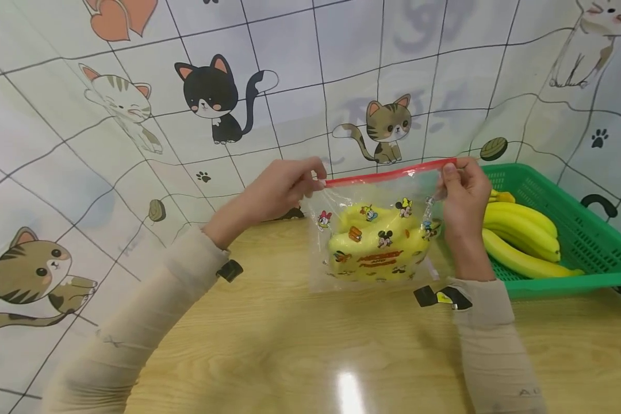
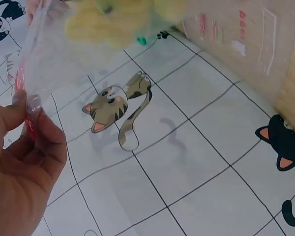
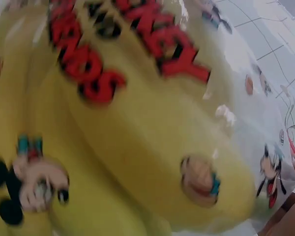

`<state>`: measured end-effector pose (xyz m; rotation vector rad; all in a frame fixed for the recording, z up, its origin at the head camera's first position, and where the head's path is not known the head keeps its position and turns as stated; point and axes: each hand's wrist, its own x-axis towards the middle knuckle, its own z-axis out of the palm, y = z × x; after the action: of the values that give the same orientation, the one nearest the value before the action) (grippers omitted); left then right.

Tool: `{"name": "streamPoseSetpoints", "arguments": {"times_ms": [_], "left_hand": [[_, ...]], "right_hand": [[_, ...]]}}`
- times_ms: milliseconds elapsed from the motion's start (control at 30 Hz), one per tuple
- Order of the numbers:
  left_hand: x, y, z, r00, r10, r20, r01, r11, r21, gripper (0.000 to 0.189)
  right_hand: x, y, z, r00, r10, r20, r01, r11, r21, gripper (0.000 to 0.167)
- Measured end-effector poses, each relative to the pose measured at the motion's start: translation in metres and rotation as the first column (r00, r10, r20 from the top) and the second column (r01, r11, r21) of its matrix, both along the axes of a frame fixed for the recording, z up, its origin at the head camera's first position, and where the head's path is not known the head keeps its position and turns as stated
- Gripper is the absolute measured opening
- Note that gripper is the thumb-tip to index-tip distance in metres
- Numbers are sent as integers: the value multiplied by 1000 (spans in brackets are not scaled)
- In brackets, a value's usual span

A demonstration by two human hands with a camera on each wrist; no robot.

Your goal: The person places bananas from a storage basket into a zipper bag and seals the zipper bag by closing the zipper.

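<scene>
A clear zip bag with cartoon prints and red lettering hangs upright over the wooden table. Yellow bananas fill its lower part, seen close through the plastic in the right wrist view. Along its top runs a red zip strip. My left hand pinches the strip's left end between thumb and fingers, at a small clear slider. At the opposite top corner my right hand grips the bag's edge, thumb toward me.
A green plastic basket stands on the table to the right, close beside my right hand, with more bananas inside. Behind the table rises a white wall covering printed with cats and grid lines.
</scene>
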<state>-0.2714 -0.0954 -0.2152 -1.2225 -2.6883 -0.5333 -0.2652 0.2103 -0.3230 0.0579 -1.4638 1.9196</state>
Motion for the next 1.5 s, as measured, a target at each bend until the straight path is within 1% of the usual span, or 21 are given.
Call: {"name": "streamPoseSetpoints", "arguments": {"times_ms": [100, 200, 300, 433, 500, 567, 633, 700, 833, 933, 1000, 1167, 1300, 1333, 1400, 1467, 1500], "left_hand": [[-2, -4, 2, 1000, 3, -14, -3, 1000, 9, 7], [-4, -7, 4, 1000, -2, -22, 1, 999, -40, 7], [-4, -10, 6, 999, -3, -36, -1, 994, -109, 7], [-1, -13, 13, 992, -28, -127, 3, 982, -189, 9], [0, -14, 17, 984, -40, -173, 3, 978, -208, 9], [1, -15, 19, 982, -35, -185, -5, 977, -211, 10], [0, -18, 17, 986, -15, -164, -19, 979, -203, 9], [-3, -21, 12, 992, 15, -127, -40, 980, -194, 9], [-7, -28, 0, 994, 64, -86, -82, 971, -226, 9], [-8, -31, -5, 995, 60, -85, -80, 961, -264, 11], [-8, -33, -8, 994, 57, -89, -79, 960, -270, 11], [-8, -41, -10, 994, 70, -84, -89, 966, -242, 8], [-9, -44, -12, 996, 65, -63, -77, 974, -212, 8], [-10, -45, -14, 997, 65, -49, -73, 977, -200, 7], [-11, -47, -17, 997, 77, 8, -75, 984, -160, 8], [-12, -49, -22, 993, 84, 88, -74, 991, -108, 9], [-12, -50, -26, 987, 84, 136, -74, 995, -73, 11]], "right_hand": [[-1, 0, 0, 1000, 20, 6, -20, 1000, -2, 14], [-2, 0, 0, 999, 34, -8, -34, 999, -7, 15], [-2, -1, 0, 1000, 12, -20, -11, 999, 34, 17], [-3, -2, -1, 999, -35, -2, 35, 992, 122, 18], [-3, -4, -1, 999, -35, 20, 31, 989, 143, 18], [-2, -5, -2, 999, -13, 33, 8, 992, 130, 17], [-2, -6, -2, 999, 16, 35, -19, 995, 100, 17], [-2, -9, -1, 999, 36, 19, -37, 997, 69, 18], [-2, -15, -1, 999, 52, 5, -52, 997, 65, 20], [-1, -16, -2, 999, 44, 32, -47, 995, 91, 21], [-1, -15, -2, 998, 19, 58, -25, 993, 111, 21], [2, -8, -2, 995, -41, 86, 31, 993, 118, 21], [3, -4, -2, 995, -22, 97, 13, 996, 88, 21], [2, -4, -2, 995, -11, 98, 3, 997, 80, 21], [1, -2, -3, 995, 9, 102, -16, 998, 63, 21], [0, -1, -4, 994, 31, 110, -35, 998, 43, 20], [-1, -1, -4, 992, 37, 119, -42, 998, 40, 20]]}}
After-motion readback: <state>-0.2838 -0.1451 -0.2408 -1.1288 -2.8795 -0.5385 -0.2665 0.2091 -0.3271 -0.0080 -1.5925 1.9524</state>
